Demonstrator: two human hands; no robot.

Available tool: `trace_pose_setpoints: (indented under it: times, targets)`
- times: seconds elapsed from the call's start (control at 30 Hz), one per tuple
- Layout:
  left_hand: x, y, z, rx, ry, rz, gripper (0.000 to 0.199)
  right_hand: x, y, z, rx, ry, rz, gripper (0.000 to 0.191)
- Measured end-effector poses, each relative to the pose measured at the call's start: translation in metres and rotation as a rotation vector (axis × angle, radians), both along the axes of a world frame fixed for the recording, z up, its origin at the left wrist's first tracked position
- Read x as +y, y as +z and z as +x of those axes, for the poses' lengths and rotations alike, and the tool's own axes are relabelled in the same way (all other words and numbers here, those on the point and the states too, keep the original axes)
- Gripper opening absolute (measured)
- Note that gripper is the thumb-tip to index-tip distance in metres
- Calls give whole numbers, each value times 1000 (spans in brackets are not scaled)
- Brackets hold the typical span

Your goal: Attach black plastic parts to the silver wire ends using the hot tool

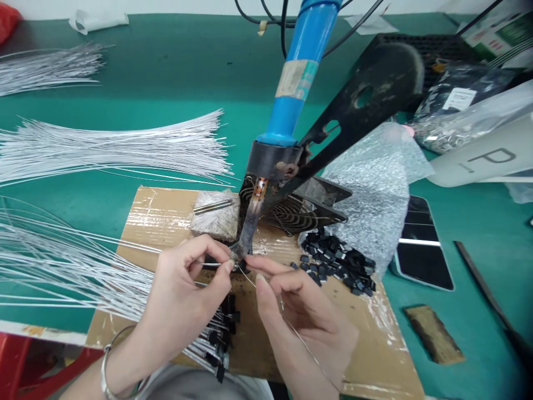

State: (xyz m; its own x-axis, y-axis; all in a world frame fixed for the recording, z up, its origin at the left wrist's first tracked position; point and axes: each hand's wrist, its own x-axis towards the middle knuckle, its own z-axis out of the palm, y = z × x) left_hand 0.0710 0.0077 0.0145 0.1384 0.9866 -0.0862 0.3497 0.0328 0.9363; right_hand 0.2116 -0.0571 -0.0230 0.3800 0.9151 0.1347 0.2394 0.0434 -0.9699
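Note:
My left hand (191,283) pinches the end of a thin white wire (137,244) right at the tip of a soldering iron (252,222). A small dark part shows beside those fingertips, mostly covered. My right hand (303,316) holds a fine strand of solder wire (306,345), which runs from the iron's tip down past the palm. The iron's blue handle (297,83) is clamped nose-down in a black metal stand (353,105). Under my left wrist lie several white wires with black end pieces (220,339). Small black pieces (337,261) are heaped to the right.
A cardboard sheet (366,344) covers the green table (166,66). Bundles of white wires (116,147) lie at left. A whitish block (214,214) carries metal rods. Bubble wrap (370,178), a phone (422,244), a brown block (433,333) and a dark tool (483,283) are at right.

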Motion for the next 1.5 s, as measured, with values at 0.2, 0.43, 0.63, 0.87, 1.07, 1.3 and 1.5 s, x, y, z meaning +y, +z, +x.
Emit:
trace_pose_setpoints:
  times: [0.2,0.43,0.63,0.87,1.07,1.3,1.5]
  targets:
    - [0,1,-1,65,-11,9,13,0,3,-4,27,-38,-16,25]
    - [0,1,-1,60,-6,12,14,1,3,-4,7,-40,-9,25]
    - [-1,0,-2,68,-10,11,13,1,3,-5,22,-29,19,23]
    - [0,0,-3,68,-10,12,13,0,3,-8,48,-44,9,23]
    - [0,-1,-2,72,-29,0,12,1,4,-8,44,-49,10,24]
    - [-1,-1,-3,76,-18,-5,13,2,6,-9,47,-48,31,23]
    - [-1,-2,-3,104,-22,4,13,2,4,-9,39,-51,34,23]
